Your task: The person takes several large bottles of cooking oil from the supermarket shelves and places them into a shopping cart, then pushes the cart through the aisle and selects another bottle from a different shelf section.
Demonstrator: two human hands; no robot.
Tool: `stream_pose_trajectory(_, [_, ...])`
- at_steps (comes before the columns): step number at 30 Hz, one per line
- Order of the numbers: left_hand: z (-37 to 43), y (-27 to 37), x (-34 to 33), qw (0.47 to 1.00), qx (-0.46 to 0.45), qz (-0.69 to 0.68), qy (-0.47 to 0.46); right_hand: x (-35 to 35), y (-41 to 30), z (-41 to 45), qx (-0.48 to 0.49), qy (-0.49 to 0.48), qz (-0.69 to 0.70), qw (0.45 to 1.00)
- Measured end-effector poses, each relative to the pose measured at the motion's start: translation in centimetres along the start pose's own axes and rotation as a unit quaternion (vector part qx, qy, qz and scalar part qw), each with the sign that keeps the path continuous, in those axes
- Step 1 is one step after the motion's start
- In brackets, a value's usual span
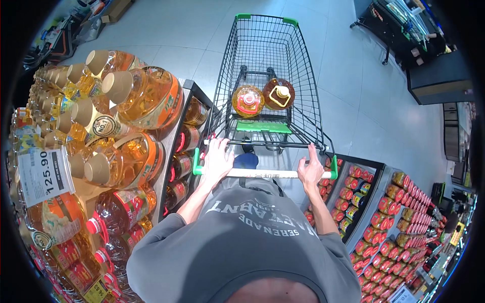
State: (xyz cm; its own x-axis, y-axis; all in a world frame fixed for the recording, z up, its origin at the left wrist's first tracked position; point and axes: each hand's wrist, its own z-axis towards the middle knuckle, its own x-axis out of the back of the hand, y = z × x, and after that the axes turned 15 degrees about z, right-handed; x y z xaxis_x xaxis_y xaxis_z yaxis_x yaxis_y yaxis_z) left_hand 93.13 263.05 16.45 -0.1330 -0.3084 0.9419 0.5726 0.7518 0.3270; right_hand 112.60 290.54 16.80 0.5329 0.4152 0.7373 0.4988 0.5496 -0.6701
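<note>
A black wire shopping cart (265, 49) with green corner pieces stands directly before me. My left hand (218, 159) rests over the left end of its white push bar (261, 173), fingers stretched forward towards the rear rim of the basket. At the bar's right end is my right hand (312, 166), its palm on the bar and some fingers reaching forward. Neither hand is plainly wrapped round the bar. Inside the basket, near me, two large oil bottles stand upright side by side: one with a red cap and handle (248, 101), one darker with a cream handle (279, 94).
Large oil bottles (151, 98) crowd a display at the left, close beside the cart, with a price card (45, 174). Shelves of red-lidded jars (382, 219) stand at the right. A dark counter (439, 83) is farther off. Grey tiled floor (348, 113) lies beyond.
</note>
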Motion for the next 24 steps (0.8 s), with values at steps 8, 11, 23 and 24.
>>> stream_pose_trajectory(8, [6.7,0.0,-0.9,1.000,0.027,-0.006,-0.015,-1.3,-0.1,7.5,0.002,-0.033,-0.002,0.999])
stream_pose_trajectory(11, [9.4,0.2,-0.7,0.998,0.035,-0.038,-0.026,-2.0,0.6,10.3,0.002,-0.034,-0.003,0.999])
stream_pose_trajectory(23, [18.5,0.0,-3.2,0.991,0.114,-0.035,-0.054,-4.0,-1.0,23.0,-0.009,-0.093,-0.025,0.995])
stream_pose_trajectory(24, [18.9,0.0,-3.7,0.992,0.114,-0.022,-0.044,-4.0,-1.2,23.9,0.004,-0.100,-0.023,0.995])
